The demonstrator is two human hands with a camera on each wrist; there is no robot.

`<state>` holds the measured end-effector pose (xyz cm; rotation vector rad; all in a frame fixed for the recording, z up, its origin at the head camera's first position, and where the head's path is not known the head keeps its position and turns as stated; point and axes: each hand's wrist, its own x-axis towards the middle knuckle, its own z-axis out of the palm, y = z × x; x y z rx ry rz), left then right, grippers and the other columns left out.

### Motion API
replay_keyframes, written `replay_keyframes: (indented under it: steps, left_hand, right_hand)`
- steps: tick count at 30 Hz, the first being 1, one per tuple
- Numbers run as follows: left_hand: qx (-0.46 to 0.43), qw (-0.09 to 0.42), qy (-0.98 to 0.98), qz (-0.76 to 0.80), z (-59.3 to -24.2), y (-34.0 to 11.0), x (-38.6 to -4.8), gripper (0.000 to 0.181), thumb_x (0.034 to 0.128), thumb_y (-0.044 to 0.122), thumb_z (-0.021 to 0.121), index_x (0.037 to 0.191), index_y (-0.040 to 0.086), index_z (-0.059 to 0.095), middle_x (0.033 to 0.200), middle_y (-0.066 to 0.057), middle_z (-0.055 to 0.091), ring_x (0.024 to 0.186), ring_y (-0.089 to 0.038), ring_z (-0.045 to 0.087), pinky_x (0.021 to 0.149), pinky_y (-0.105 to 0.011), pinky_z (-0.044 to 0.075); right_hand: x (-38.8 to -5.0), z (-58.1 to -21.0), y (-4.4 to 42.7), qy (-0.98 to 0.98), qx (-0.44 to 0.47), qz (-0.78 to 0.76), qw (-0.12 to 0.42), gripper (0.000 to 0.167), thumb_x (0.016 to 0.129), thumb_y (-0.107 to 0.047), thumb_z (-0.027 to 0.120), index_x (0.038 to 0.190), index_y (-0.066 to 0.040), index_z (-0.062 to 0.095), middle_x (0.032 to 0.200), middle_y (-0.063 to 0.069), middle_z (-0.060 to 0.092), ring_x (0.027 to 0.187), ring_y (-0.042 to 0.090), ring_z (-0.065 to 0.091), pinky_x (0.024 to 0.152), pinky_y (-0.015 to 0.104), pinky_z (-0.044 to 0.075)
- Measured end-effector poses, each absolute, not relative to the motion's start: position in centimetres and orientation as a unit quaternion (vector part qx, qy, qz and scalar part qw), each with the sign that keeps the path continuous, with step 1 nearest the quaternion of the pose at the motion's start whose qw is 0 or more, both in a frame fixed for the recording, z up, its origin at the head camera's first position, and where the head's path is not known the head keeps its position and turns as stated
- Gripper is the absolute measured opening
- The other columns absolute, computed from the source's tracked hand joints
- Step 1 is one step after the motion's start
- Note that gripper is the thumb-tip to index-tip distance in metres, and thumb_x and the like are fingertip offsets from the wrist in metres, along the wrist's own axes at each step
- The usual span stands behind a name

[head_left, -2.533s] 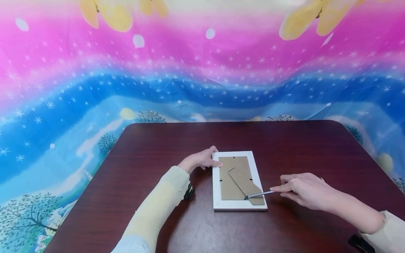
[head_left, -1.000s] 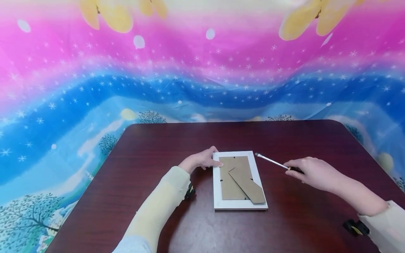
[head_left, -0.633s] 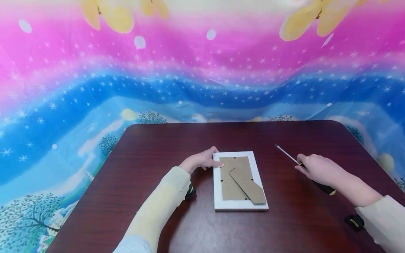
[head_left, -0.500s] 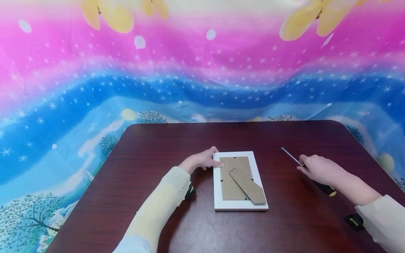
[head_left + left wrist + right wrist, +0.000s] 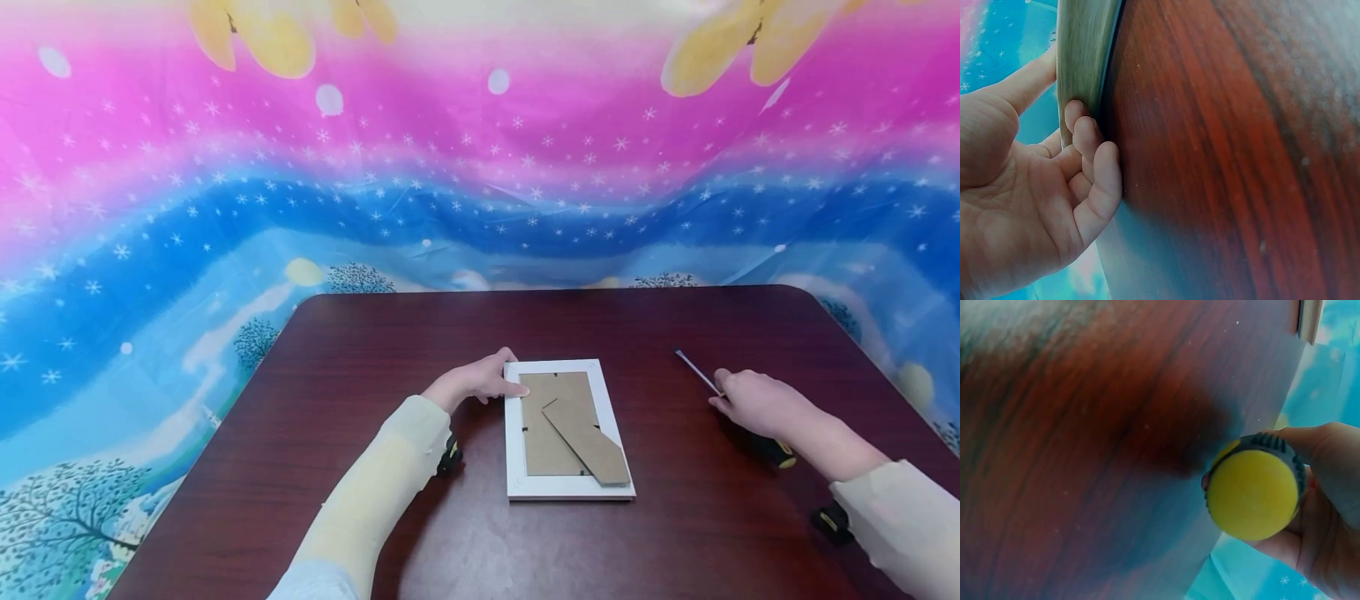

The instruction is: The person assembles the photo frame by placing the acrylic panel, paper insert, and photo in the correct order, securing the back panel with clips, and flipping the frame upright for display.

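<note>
A white picture frame (image 5: 513,450) lies face down in the middle of the table, its brown backing board (image 5: 543,437) upward. A brown easel leg (image 5: 592,450) slants across the board, and small black tabs show at the board's edges. My left hand (image 5: 483,377) holds the frame's upper left side, thumb on top; the left wrist view shows the fingers curled against the frame's edge (image 5: 1088,56). Off to the right, my right hand (image 5: 761,402) grips a flat-bladed screwdriver (image 5: 696,370), blade pointing away and left. Its yellow handle end (image 5: 1254,495) faces the right wrist camera.
The dark reddish-brown table (image 5: 420,333) has rounded far corners. Behind it hangs a pink and blue printed cloth (image 5: 480,183). Black straps with devices (image 5: 832,523) sit at both wrists.
The screwdriver has left the tab at the board's lower edge and moved right, its blade swinging to point away; my right hand has lowered near the table. My left hand and the frame stay put.
</note>
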<state>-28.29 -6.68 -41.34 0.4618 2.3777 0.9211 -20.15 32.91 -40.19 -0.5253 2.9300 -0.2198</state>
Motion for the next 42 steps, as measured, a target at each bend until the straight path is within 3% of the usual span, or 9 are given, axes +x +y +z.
replay_keyframes:
  steps: [15, 28, 34, 38, 42]
  left_hand:
    - [0.166, 0.273, 0.882, 0.346, -41.4, -6.7, -28.4, 0.043, 0.0919, 0.026, 0.070, 0.117, 0.010, 0.040, 0.099, -0.008, 0.053, 0.085, -0.024, 0.054, 0.072, -0.043, 0.051]
    - [0.174, 0.274, 0.882, 0.342, -41.3, -6.7, -28.3, 0.043, 0.0927, 0.026, 0.069, 0.118, 0.009, 0.039, 0.099, -0.009, 0.052, 0.083, -0.024, 0.053, 0.071, -0.041, 0.051]
    - [0.180, 0.274, 0.883, 0.337, -41.2, -6.8, -28.3, 0.045, 0.0931, 0.026, 0.068, 0.121, 0.009, 0.038, 0.099, -0.009, 0.052, 0.083, -0.024, 0.054, 0.071, -0.041, 0.052]
    - [0.187, 0.270, 0.881, 0.340, -41.6, -7.2, -28.5, 0.051, 0.0930, 0.029, 0.068, 0.127, 0.007, 0.038, 0.095, -0.009, 0.054, 0.079, -0.022, 0.054, 0.067, -0.037, 0.051]
    - [0.174, 0.277, 0.866, 0.378, -41.7, -7.8, -28.6, 0.061, 0.0941, 0.033, 0.065, 0.136, 0.004, 0.032, 0.087, -0.011, 0.058, 0.076, -0.020, 0.056, 0.065, -0.034, 0.050]
  right_hand:
    - [-20.4, -40.8, 32.9, 0.981, -0.186, -0.005, 0.047, 0.022, 0.087, -0.013, 0.071, 0.081, -0.001, 0.054, 0.061, 0.001, 0.046, 0.051, 0.013, 0.046, 0.047, 0.033, 0.042]
    - [-20.3, -40.0, 32.6, 0.983, -0.153, -0.041, 0.095, 0.022, 0.090, -0.016, 0.069, 0.080, -0.005, 0.052, 0.063, 0.001, 0.045, 0.053, 0.014, 0.043, 0.049, 0.031, 0.036]
    - [-20.2, -39.4, 32.8, 0.986, -0.147, -0.030, 0.067, 0.026, 0.091, -0.021, 0.068, 0.078, -0.008, 0.050, 0.061, 0.000, 0.044, 0.052, 0.014, 0.041, 0.047, 0.031, 0.034]
    - [-20.4, -39.0, 32.3, 0.988, -0.150, -0.026, 0.024, 0.026, 0.090, -0.022, 0.068, 0.089, 0.001, 0.057, 0.066, 0.003, 0.053, 0.055, 0.016, 0.048, 0.047, 0.033, 0.040]
    - [-20.3, -38.5, 31.2, 0.987, -0.156, -0.044, -0.012, 0.038, 0.090, -0.023, 0.069, 0.109, 0.009, 0.060, 0.077, 0.011, 0.063, 0.062, 0.020, 0.057, 0.051, 0.038, 0.047]
